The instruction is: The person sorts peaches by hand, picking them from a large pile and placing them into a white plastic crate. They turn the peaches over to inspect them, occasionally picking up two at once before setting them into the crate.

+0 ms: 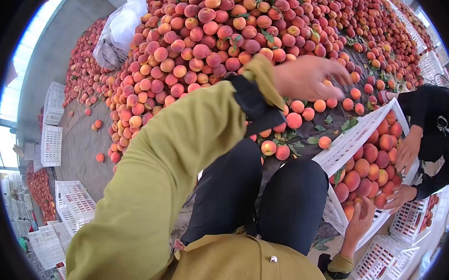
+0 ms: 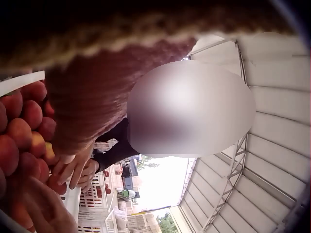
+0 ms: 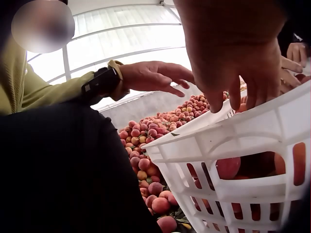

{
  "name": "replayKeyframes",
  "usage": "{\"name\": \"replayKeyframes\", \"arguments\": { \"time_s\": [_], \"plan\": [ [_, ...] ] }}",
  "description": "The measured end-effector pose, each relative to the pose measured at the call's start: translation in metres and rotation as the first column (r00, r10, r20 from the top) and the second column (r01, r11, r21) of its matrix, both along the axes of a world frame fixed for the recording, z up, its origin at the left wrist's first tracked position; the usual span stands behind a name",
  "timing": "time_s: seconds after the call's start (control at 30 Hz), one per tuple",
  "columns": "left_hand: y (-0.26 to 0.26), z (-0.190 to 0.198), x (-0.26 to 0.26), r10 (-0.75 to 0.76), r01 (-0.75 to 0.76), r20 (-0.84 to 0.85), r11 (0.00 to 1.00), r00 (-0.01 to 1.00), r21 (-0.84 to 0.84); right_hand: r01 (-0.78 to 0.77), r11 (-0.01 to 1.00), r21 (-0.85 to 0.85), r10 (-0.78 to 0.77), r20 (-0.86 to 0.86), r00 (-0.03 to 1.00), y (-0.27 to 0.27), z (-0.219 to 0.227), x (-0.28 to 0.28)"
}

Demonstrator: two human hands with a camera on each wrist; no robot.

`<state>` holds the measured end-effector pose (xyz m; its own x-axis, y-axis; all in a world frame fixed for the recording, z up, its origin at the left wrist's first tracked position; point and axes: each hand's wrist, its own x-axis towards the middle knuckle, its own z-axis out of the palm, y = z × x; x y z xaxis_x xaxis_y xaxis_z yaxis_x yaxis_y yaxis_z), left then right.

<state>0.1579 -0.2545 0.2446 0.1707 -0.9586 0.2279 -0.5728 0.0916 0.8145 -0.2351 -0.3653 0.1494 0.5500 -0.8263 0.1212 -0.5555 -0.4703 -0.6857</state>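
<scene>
A white slatted crate (image 1: pixel 345 141) filled with peaches (image 1: pixel 362 167) leans by the knees, its near side also large in the right wrist view (image 3: pixel 194 145). My left hand (image 1: pixel 312 78), blurred and holding nothing, reaches over the edge of the peach heap (image 1: pixel 203 51) with its fingers extended. At the crate's near end my right hand (image 1: pixel 360 222) has its fingers over the rim, close to the peaches. In the right wrist view, the right hand (image 3: pixel 233 63) hangs above the rim, its fingertips partly hidden behind it.
Another person's two hands (image 1: pixel 408 148) are at the crate's far side. Loose peaches (image 1: pixel 294 120) and leaves lie on dark sheeting before the knees. More crates stand at the left (image 1: pixel 76 198) and lower right (image 1: pixel 383 262). A white bag (image 1: pixel 124 23) rests by the heap.
</scene>
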Motion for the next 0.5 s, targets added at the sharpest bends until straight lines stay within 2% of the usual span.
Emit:
{"name": "replayKeyframes", "arguments": {
  "time_s": [0.03,0.07,0.1,0.13,0.17,0.2,0.27,0.33,0.5],
  "plan": [
    [0.035,-0.028,0.044,0.191,-0.19,-0.057,0.982,0.98,0.025,-0.028,0.999,0.025,0.027,0.05,0.998,0.003,0.002,0.0],
    [0.077,-0.068,0.08,0.453,-0.45,-0.041,0.891,0.891,0.064,-0.056,0.997,0.047,0.051,0.098,0.994,0.005,0.005,0.003],
    [0.132,-0.13,0.124,0.561,-0.558,0.048,0.806,0.826,0.198,-0.06,0.995,0.078,0.047,0.162,0.986,0.011,0.01,0.012],
    [0.176,-0.135,0.11,0.655,-0.708,0.272,0.667,0.705,0.23,-0.054,0.996,0.077,0.041,0.157,0.987,0.016,0.014,0.021],
    [0.214,-0.174,0.121,0.776,-0.834,0.392,0.295,0.494,0.467,-0.072,0.992,0.108,0.051,0.184,0.982,0.02,0.019,0.032],
    [0.248,-0.203,0.131,0.719,-0.758,0.376,0.32,0.585,0.568,-0.095,0.986,0.138,0.065,0.21,0.976,0.023,0.022,0.042],
    [0.33,-0.329,0.162,0.715,-0.959,0.662,0.039,0.224,0.281,-0.139,0.984,0.112,0.112,0.223,0.968,0.028,0.028,0.064],
    [0.326,-0.33,0.153,0.739,-0.95,0.635,0.019,0.223,0.312,-0.197,0.975,0.104,0.166,0.248,0.954,0.031,0.032,0.083],
    [0.273,-0.284,0.118,0.824,-0.918,0.528,-0.026,0.204,0.395,-0.229,0.972,0.055,0.213,0.207,0.955,0.033,0.042,0.127]
  ]
}}
